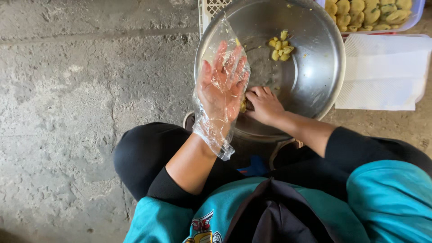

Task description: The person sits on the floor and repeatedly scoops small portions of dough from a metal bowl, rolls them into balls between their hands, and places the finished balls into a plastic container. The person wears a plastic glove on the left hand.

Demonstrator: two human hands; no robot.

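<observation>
Left hand [221,87] is flat and spread inside a loose clear plastic bag [216,121], gripping nothing. Bare right hand [264,105] is curled around a small yellow dough lump [243,106] at the near rim of the big round steel bowl [315,67]; more yellow pieces [280,47] sit farther in.

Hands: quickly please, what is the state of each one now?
Left hand: open, fingers spread inside a clear plastic bag.
Right hand: closed on a yellow piece in the metal bowl.

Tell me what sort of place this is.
Probably an informal food-preparation spot set on the ground, not a fitted kitchen. A person sits on a bare concrete floor over a large steel bowl holding yellow dough pieces, with a tray of shaped pieces beside it.
</observation>
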